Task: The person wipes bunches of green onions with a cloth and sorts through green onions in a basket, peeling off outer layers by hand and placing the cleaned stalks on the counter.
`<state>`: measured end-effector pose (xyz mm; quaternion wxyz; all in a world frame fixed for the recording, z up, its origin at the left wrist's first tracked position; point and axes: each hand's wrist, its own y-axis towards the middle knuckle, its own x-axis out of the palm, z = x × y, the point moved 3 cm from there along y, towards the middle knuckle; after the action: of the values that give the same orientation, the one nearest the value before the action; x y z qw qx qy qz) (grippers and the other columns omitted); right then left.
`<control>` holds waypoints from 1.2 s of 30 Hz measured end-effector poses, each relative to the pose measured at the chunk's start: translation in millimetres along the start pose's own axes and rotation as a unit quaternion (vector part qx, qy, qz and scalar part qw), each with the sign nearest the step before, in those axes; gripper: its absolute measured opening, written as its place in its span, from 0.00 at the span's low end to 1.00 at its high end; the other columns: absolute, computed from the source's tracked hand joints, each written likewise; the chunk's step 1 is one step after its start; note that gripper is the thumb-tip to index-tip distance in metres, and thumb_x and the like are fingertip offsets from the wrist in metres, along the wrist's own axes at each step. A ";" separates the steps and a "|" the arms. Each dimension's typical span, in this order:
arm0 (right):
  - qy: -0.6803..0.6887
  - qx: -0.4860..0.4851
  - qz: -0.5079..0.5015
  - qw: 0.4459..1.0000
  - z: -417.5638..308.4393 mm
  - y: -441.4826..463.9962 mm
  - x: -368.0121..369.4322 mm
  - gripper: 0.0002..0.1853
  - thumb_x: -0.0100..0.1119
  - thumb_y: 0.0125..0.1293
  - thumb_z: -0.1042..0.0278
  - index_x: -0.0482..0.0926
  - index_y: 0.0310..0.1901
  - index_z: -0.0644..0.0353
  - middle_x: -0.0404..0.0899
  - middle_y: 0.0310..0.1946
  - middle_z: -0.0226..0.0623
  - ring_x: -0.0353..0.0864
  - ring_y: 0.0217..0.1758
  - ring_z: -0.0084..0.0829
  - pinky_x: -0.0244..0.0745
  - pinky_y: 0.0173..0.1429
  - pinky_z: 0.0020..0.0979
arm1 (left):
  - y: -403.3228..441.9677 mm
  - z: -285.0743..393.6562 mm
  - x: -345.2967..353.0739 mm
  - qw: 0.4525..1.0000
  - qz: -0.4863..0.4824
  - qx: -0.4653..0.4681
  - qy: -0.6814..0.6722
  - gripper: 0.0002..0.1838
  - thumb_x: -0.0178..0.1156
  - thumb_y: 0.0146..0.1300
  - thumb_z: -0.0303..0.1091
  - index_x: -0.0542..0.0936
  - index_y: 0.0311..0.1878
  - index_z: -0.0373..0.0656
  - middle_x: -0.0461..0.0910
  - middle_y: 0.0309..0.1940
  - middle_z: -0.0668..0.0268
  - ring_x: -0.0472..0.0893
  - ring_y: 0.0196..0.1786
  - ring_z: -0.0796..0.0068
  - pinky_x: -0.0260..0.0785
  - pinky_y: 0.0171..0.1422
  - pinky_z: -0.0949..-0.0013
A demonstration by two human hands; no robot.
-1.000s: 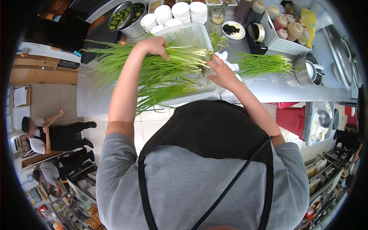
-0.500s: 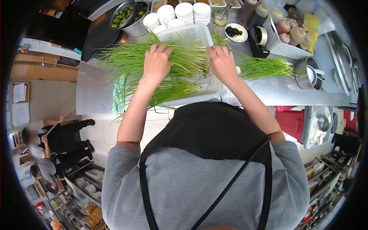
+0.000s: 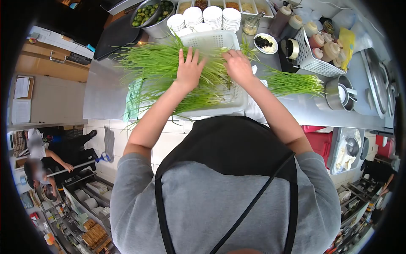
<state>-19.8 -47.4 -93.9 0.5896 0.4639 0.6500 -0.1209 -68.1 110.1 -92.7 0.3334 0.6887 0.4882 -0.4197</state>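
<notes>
Spreading fingers: my left hand (image 3: 189, 75) lies flat over the long green stalks (image 3: 154, 59), fingers fanned apart, closed around nothing that I can see; half a second ago they were more bent.
Pale ends: my right hand (image 3: 239, 67) curls down over them at the basket's right side; I cannot tell whether it pinches any. A second ago its thumb stood wide of the fingers.
Gap between hands: narrower than before, my left having come toward the pale ends.
Stalks: heaped across the white basket (image 3: 207, 39), green tips overhanging its left side, above a green cloth (image 3: 132, 99).
Second bunch (image 3: 294, 82): on the steel counter (image 3: 103, 93), right of the basket, as before.
Mop (image 3: 108, 144): its strands now show on the floor to my left.
</notes>
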 end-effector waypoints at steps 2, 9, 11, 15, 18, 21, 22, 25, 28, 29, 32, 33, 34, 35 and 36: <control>-0.025 -0.011 -0.013 1.000 5.7 -11.2 3.4 0.14 0.56 0.47 0.73 0.74 0.40 0.57 0.74 0.36 0.35 0.71 0.44 0.35 0.66 0.46 0.35 | 21.3 -8.2 4.2 0.998 -0.061 -0.014 -0.022 0.40 0.65 0.41 0.38 0.60 0.61 0.52 0.65 0.55 0.58 0.60 0.61 0.59 0.42 0.65 0.42; 0.006 -0.050 0.061 0.997 19.3 -26.8 16.1 0.10 0.54 0.50 0.75 0.76 0.36 0.55 0.74 0.37 0.29 0.71 0.42 0.31 0.64 0.45 0.34 | 85.2 -37.6 23.4 0.976 -0.187 -0.068 -0.086 0.28 0.60 0.46 0.37 0.68 0.55 0.54 0.72 0.48 0.61 0.68 0.55 0.63 0.54 0.61 0.48; 0.013 -0.054 0.063 0.996 20.7 -26.5 17.7 0.10 0.53 0.47 0.74 0.75 0.35 0.55 0.73 0.35 0.30 0.70 0.42 0.32 0.63 0.45 0.33 | 90.5 -41.3 28.6 0.965 -0.227 -0.082 -0.101 0.28 0.61 0.46 0.38 0.69 0.54 0.55 0.72 0.49 0.61 0.68 0.55 0.62 0.54 0.60 0.49; 0.027 -0.046 0.052 0.997 21.2 -27.4 14.1 0.10 0.54 0.50 0.75 0.76 0.36 0.55 0.74 0.36 0.29 0.71 0.42 0.31 0.64 0.45 0.34 | 73.6 -47.3 14.9 0.984 -0.048 -0.070 -0.155 0.27 0.64 0.43 0.41 0.72 0.51 0.49 0.73 0.48 0.62 0.69 0.54 0.59 0.59 0.57 0.56; 0.027 -0.038 0.051 0.998 21.7 -26.2 15.4 0.10 0.54 0.49 0.75 0.76 0.36 0.55 0.74 0.35 0.29 0.71 0.42 0.31 0.64 0.46 0.34 | 38.0 -41.5 -32.1 0.969 0.169 -0.037 -0.176 0.24 0.64 0.42 0.39 0.75 0.46 0.45 0.76 0.44 0.62 0.71 0.49 0.58 0.62 0.54 0.61; 0.012 -0.040 0.044 0.998 16.7 -25.3 11.7 0.09 0.54 0.49 0.74 0.76 0.35 0.55 0.74 0.33 0.29 0.71 0.42 0.32 0.64 0.45 0.34 | 2.0 -21.1 -49.0 0.959 0.113 -0.023 -0.258 0.17 0.64 0.42 0.35 0.78 0.38 0.42 0.78 0.37 0.63 0.72 0.45 0.61 0.64 0.51 0.63; 0.012 -0.040 0.044 0.998 14.1 -24.8 13.4 0.09 0.54 0.49 0.74 0.76 0.35 0.55 0.74 0.33 0.29 0.71 0.42 0.32 0.64 0.45 0.34 | -6.4 -11.4 -45.4 0.959 0.032 -0.024 -0.279 0.13 0.63 0.41 0.32 0.80 0.34 0.42 0.79 0.34 0.64 0.72 0.43 0.62 0.65 0.50 0.62; -0.012 -0.062 -0.023 0.998 -0.7 -22.2 19.9 0.10 0.54 0.49 0.74 0.77 0.35 0.55 0.74 0.32 0.31 0.72 0.39 0.33 0.67 0.43 0.33 | -27.0 19.0 -11.7 0.969 -0.050 -0.019 -0.240 0.06 0.62 0.41 0.31 0.81 0.26 0.43 0.79 0.28 0.66 0.72 0.41 0.64 0.65 0.46 0.61; 0.077 -0.173 -0.103 0.977 -24.7 -22.5 25.7 0.11 0.53 0.49 0.74 0.78 0.37 0.57 0.74 0.30 0.35 0.74 0.37 0.36 0.69 0.40 0.34 | -45.0 34.4 4.7 0.986 -0.043 -0.021 -0.162 0.04 0.60 0.42 0.29 0.81 0.25 0.45 0.78 0.26 0.67 0.72 0.39 0.64 0.65 0.43 0.61; 0.106 -0.155 -0.180 0.966 -28.5 -23.5 33.1 0.12 0.52 0.49 0.75 0.77 0.38 0.57 0.74 0.30 0.38 0.74 0.37 0.38 0.70 0.40 0.35 | -49.9 37.3 9.2 0.985 -0.042 -0.014 -0.169 0.05 0.56 0.44 0.29 0.81 0.24 0.45 0.78 0.26 0.66 0.72 0.40 0.65 0.64 0.43 0.62; 0.114 -0.070 -0.252 0.958 -20.8 -19.7 50.0 0.14 0.50 0.50 0.76 0.77 0.40 0.58 0.75 0.31 0.42 0.75 0.38 0.41 0.70 0.40 0.38 | -63.6 41.5 5.3 0.981 -0.041 -0.010 -0.192 0.05 0.55 0.44 0.28 0.80 0.23 0.45 0.78 0.26 0.66 0.71 0.41 0.66 0.63 0.43 0.63; 0.091 -0.004 -0.246 0.965 -14.8 -14.7 52.1 0.14 0.49 0.51 0.76 0.76 0.41 0.59 0.75 0.31 0.43 0.75 0.38 0.42 0.70 0.41 0.39 | -66.4 40.7 2.3 0.977 -0.041 -0.013 -0.207 0.04 0.59 0.43 0.28 0.81 0.24 0.46 0.77 0.26 0.67 0.71 0.41 0.65 0.64 0.43 0.62; 0.092 -0.004 -0.246 0.965 -13.0 -12.6 53.3 0.14 0.49 0.51 0.76 0.76 0.41 0.59 0.75 0.31 0.43 0.75 0.38 0.42 0.70 0.41 0.39 | -68.1 39.1 -0.6 0.977 -0.041 -0.014 -0.206 0.04 0.59 0.43 0.28 0.81 0.24 0.46 0.77 0.26 0.67 0.71 0.41 0.65 0.64 0.43 0.62; 0.107 -0.008 -0.228 0.968 -10.6 -10.9 52.8 0.15 0.49 0.50 0.76 0.77 0.41 0.58 0.75 0.32 0.43 0.75 0.38 0.42 0.70 0.41 0.39 | -69.3 36.4 -3.8 0.975 -0.047 -0.024 -0.214 0.04 0.59 0.42 0.28 0.81 0.24 0.45 0.77 0.27 0.68 0.70 0.42 0.66 0.63 0.43 0.63; 0.122 -0.011 -0.209 0.970 -8.5 -10.8 51.9 0.15 0.49 0.50 0.77 0.77 0.41 0.57 0.75 0.33 0.43 0.75 0.37 0.42 0.70 0.42 0.39 | -69.7 33.8 -7.1 0.973 -0.053 -0.035 -0.222 0.04 0.59 0.42 0.27 0.81 0.24 0.45 0.77 0.27 0.68 0.70 0.42 0.66 0.63 0.43 0.63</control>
<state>-26.9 -23.4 -141.4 0.4727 0.3222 0.8009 -0.1769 -144.2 98.9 -104.1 0.4347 0.5392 0.4526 -0.5616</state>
